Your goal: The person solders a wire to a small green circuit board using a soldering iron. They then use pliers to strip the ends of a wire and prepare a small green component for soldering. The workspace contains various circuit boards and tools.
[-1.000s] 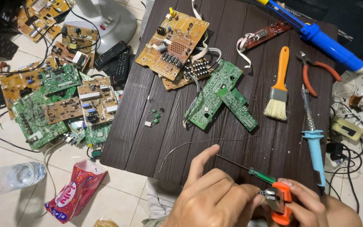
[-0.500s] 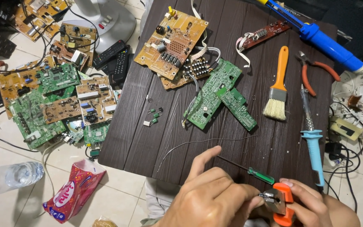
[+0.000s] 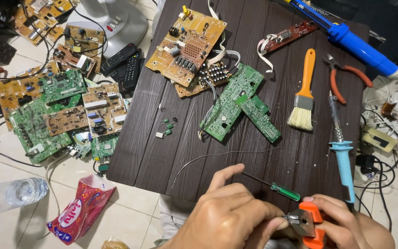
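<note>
Hidden/unclear: both hands are cut off by the bottom edge; whatever small part the left fingertips pinch against the cutter jaws is too tiny to identify.
Cutters: orange-handled side cutters (image 3: 307, 222), at 5 o'clock of the frame, grey metal head pointing toward 9 o'clock, lower handle partly covered by fingers.
Right hand: right hand (image 3: 346, 226) wrapped around the orange handles, gripping them.
Left hand: left hand (image 3: 229, 216) curled, thumb and fingertips pressed together at the cutter tip; index finger extended toward 1 o'clock.
Near the hands: green-handled screwdriver (image 3: 272, 186) just at 12 o'clock of the cutters; blue soldering iron (image 3: 342, 154) at 1 o'clock.
Table: dark slatted table (image 3: 162, 152) carrying green circuit board (image 3: 233, 101), paintbrush (image 3: 304, 92), loose wire (image 3: 217, 157).
Floor: plastic bottle (image 3: 10, 193) at 9 o'clock, partly cut off.
</note>
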